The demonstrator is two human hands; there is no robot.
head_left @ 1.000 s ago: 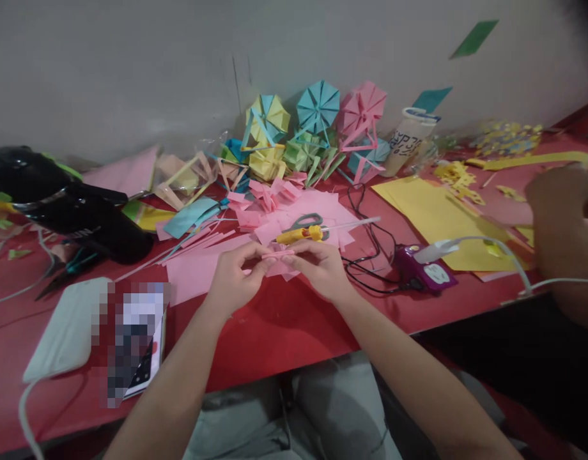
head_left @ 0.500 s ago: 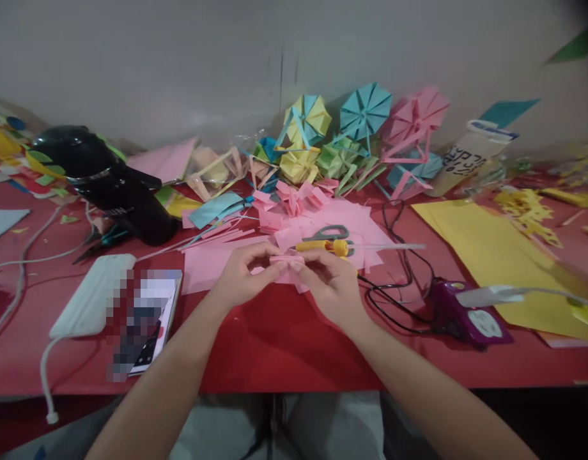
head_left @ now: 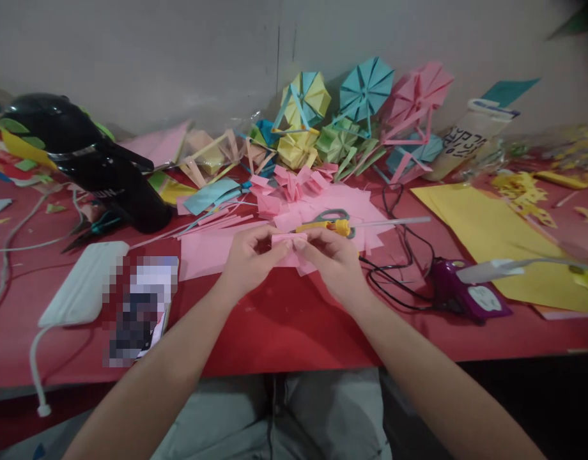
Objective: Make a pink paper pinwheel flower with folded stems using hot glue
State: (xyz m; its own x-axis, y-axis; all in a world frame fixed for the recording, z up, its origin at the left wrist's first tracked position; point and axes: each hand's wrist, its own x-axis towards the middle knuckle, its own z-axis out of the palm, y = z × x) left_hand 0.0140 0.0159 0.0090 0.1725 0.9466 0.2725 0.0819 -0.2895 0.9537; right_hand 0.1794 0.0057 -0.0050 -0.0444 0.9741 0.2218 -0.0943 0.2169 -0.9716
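Between my two hands is a small folded piece of pink paper [head_left: 289,240], pinched along its near edge. My left hand [head_left: 252,255] grips its left end with thumb and fingers. On the right end, the thumb and fingers of my right hand [head_left: 331,255] are closed the same way, and both thumbs nearly meet in the middle. Just beyond my fingers lie a yellow glue gun [head_left: 330,227] with a clear glue stick and a pair of grey-handled scissors [head_left: 339,215]. Pink paper sheets [head_left: 205,252] spread beneath and behind the hands.
Folded paper wheels [head_left: 365,89] lean against the wall. To the left are a black bottle [head_left: 107,172], a white power bank [head_left: 83,281] and a phone [head_left: 154,300]. A purple power socket [head_left: 471,294] with black cable and yellow sheets [head_left: 495,249] lie right.
The view has tilted down a little, so the table items sit higher in the picture. Both hands keep hold of the pink paper, which shows slightly more of its face.
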